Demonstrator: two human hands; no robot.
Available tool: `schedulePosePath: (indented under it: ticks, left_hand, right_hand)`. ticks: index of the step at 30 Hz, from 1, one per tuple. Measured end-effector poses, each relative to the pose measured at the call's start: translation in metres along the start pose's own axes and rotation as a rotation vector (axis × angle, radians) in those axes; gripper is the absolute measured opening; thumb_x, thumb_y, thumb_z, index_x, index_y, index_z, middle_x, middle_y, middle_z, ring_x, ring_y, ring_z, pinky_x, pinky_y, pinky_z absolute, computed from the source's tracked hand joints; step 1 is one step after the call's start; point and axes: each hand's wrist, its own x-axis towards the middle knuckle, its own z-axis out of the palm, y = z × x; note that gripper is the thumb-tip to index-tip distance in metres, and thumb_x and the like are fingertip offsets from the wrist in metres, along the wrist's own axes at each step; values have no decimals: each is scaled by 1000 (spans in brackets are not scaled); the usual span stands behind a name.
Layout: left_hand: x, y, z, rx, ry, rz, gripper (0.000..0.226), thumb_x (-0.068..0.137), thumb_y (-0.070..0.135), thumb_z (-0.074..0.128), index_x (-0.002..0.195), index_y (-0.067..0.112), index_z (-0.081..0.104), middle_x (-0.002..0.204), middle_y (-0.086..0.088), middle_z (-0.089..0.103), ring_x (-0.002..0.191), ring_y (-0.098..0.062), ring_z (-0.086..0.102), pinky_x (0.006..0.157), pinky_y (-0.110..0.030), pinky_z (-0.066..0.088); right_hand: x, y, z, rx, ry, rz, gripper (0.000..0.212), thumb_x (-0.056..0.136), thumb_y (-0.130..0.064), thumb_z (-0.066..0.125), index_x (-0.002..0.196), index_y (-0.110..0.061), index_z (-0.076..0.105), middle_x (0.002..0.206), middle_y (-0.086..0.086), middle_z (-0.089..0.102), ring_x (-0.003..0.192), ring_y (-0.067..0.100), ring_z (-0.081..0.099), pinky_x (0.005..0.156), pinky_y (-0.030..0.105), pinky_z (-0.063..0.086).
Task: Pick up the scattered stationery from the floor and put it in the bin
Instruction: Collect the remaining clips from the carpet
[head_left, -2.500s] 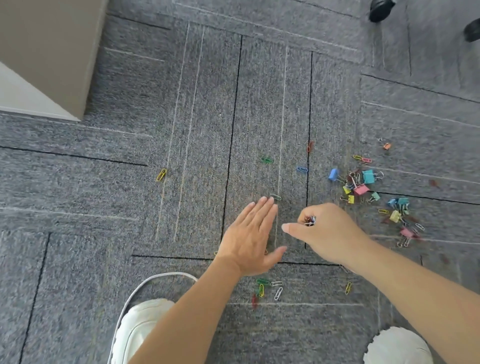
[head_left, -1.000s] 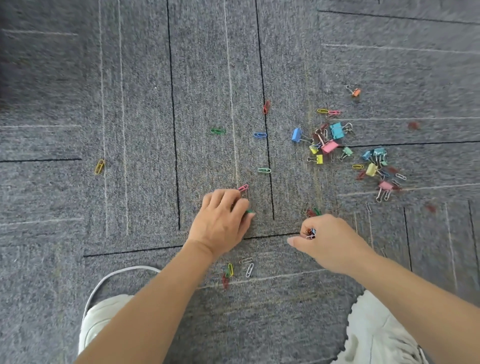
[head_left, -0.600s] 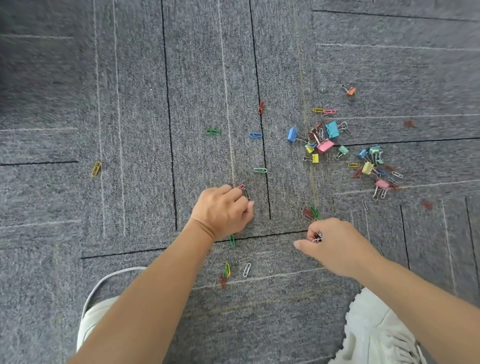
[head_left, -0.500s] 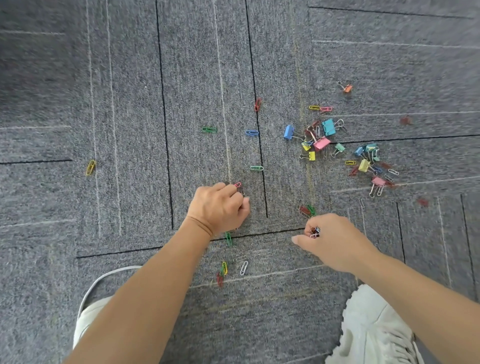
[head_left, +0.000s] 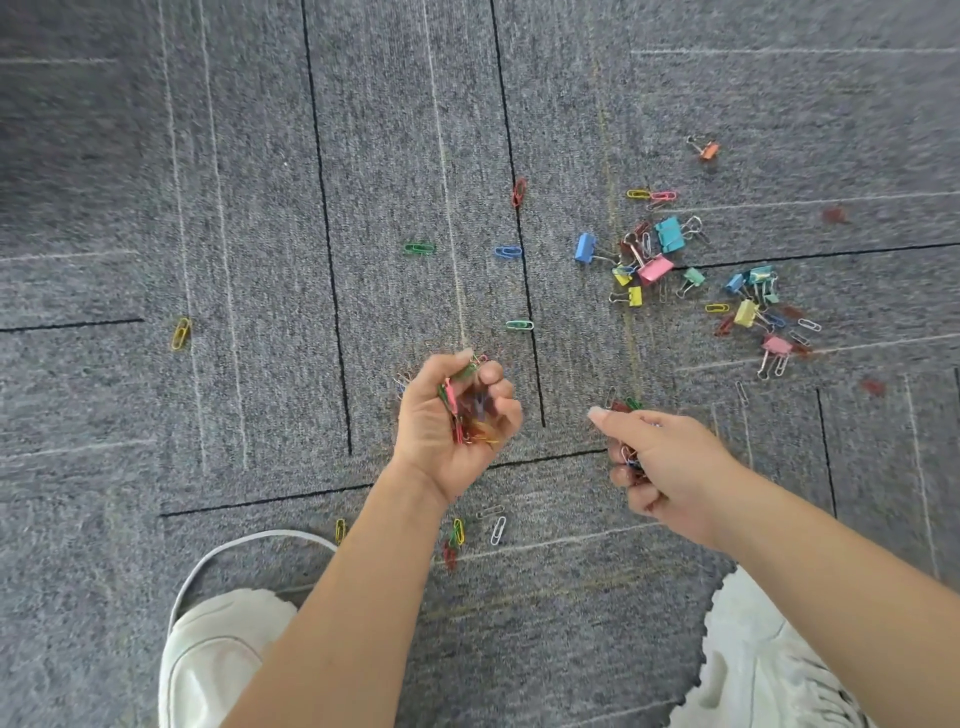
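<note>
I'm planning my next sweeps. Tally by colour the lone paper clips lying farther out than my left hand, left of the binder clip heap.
Yellow paper clip: 1
Green paper clip: 1
Blue paper clip: 1
Red paper clip: 1
Teal paper clip: 1
Total: 5

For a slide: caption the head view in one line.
Left hand and right hand clutch paper clips over grey carpet; binder clips lie scattered.

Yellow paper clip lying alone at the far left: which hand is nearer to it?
Left. The left hand lies to the right of the yellow paper clip, slightly lower in view; the right hand is farther right, beyond the left hand.
</note>
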Motion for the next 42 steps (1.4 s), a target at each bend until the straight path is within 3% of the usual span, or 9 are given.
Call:
schedulePosePath:
  ticks: [11, 15, 18, 22, 25, 30, 33, 36, 42]
  left_hand:
    - [-5, -6, 3, 162, 232, -84, 30, 100, 33, 50, 96, 8, 66, 83, -10, 63, 68, -21, 61, 58, -34, 57]
    - [-8, -9, 1, 335, 315, -95, 28, 98, 36, 56, 82, 13, 57, 73, -3, 56, 54, -11, 46, 38, -16, 35]
    - [-9, -10, 4, 463, 353, -81, 40, 99, 42, 53, 69, 16, 52, 61, 3, 47, 46, -8, 30, 34, -17, 18]
    - [-12, -12, 8, 830, 373, 46, 45, 100, 43, 51, 62, 19, 49, 54, 4, 42, 44, -11, 29, 39, -23, 22]
    - [-14, -2, 6, 1148, 368, 186, 42, 102, 40, 49, 70, 13, 55, 55, 2, 48, 45, -11, 37, 44, -23, 31]
    - [-20, 33, 0, 1096, 369, 250, 20, 102, 16, 49, 105, 12, 68, 61, 5, 59, 48, -7, 41, 47, -23, 34]
    - [-22, 44, -16, 1493, 475, 372, 26, 106, 23, 40, 101, 12, 64, 64, 1, 56, 47, -10, 40, 43, -25, 32]
    - [-27, 43, -25, 2048, 650, 477, 40, 106, 42, 29, 89, 13, 50, 64, -2, 55, 50, -16, 51, 47, -32, 46]
    - [-20, 27, -34, 2472, 725, 416, 49, 99, 59, 13, 97, 16, 36, 74, 2, 45, 53, -10, 48, 45, -24, 32]
  right_hand:
    - [4, -1, -7, 131, -14, 21, 26, 87, -27, 75, 87, -16, 52, 66, 1, 44, 52, 12, 37, 36, 19, 21]
    - [5, -1, -7, 152, -23, 30, 24, 87, -27, 74, 93, -16, 53, 67, 1, 44, 52, 12, 38, 35, 18, 23]
    - [5, -2, -4, 150, -19, 33, 23, 88, -27, 74, 98, -16, 56, 67, 0, 43, 50, 10, 38, 36, 18, 23]
    - [4, -7, 4, 44, 6, -6, 23, 87, -27, 76, 93, -13, 58, 67, 1, 44, 49, 11, 37, 37, 19, 21]
    - [2, -10, 9, 22, 4, -27, 22, 87, -27, 76, 93, -14, 59, 65, 1, 44, 49, 11, 37, 39, 21, 20]
    - [-1, -8, 12, 8, -11, -45, 26, 87, -26, 76, 81, -14, 53, 61, 0, 43, 48, 12, 38, 41, 23, 19]
    - [-2, -2, 12, -19, -7, -42, 29, 88, -26, 75, 80, -13, 50, 61, 1, 42, 48, 13, 38, 41, 24, 19]
    - [-1, 2, 15, -56, -11, -36, 23, 89, -26, 74, 92, -14, 55, 62, 1, 41, 48, 13, 37, 41, 24, 18]
    - [0, 2, 25, -79, -22, -46, 22, 89, -26, 74, 96, -12, 59, 62, 1, 41, 45, 12, 39, 42, 25, 18]
